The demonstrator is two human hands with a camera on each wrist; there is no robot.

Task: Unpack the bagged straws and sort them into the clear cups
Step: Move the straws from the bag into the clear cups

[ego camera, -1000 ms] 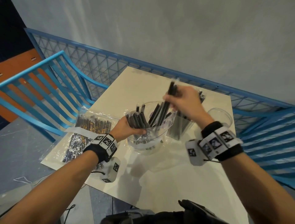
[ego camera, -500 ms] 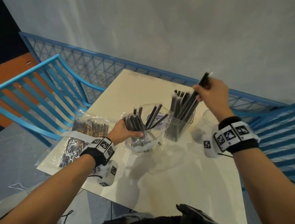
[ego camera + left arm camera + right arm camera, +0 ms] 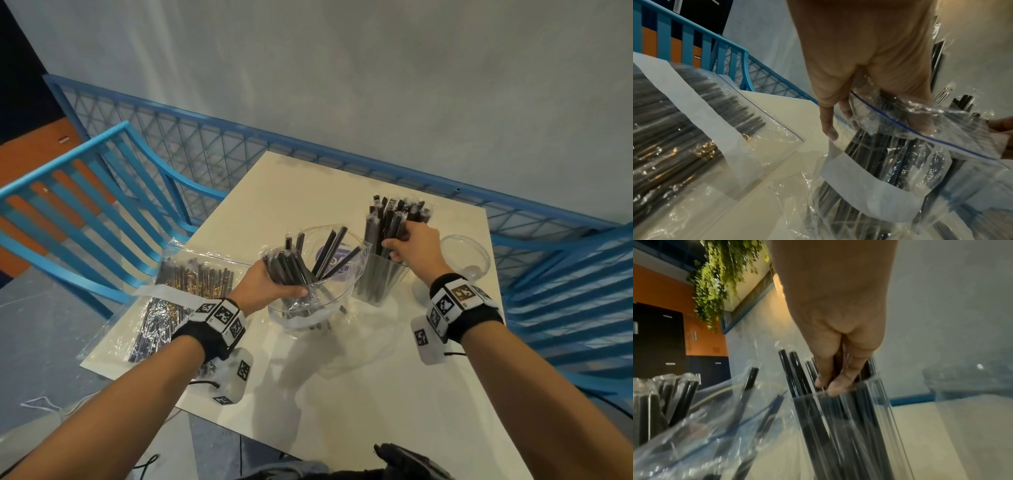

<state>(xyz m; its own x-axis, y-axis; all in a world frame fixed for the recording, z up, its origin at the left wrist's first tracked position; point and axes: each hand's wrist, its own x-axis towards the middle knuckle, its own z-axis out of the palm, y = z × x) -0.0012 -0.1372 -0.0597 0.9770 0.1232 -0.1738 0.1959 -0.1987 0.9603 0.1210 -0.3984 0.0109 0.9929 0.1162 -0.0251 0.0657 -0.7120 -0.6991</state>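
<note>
Black straws [image 3: 394, 219], each sealed in a thin clear sleeve, are packed upright in a tall clear cup [image 3: 378, 284] near the far right of the table [image 3: 342, 394]. More of the same black straws are seen standing loosely in an opened clear zip bag [image 3: 308, 274] with a blue seal line, just left of that cup and near the table's middle. A second clear cup [image 3: 467, 255], with no straws seen in it, is placed to the right of the filled one, close to the table edge. A further clear bag of straws [image 3: 185, 301], crossed by a white strip, is laid flat at the table's left edge. The table is pale cream and square; it is bordered by a blue mesh railing [image 3: 239, 147], with blue slatted chairs [image 3: 85, 212] to either side and a grey wall behind. In the right wrist view an orange wall and hanging green foliage [image 3: 719, 280] are shown. The left hand [image 3: 263, 284] is curled around the rim of the opened bag, its thumb laid over the plastic. The right hand [image 3: 412, 246] is lowered onto the filled cup, its fingers [image 3: 840, 382] bunched among the straw tops at the rim; whether any straw is actually pinched cannot be told.
</note>
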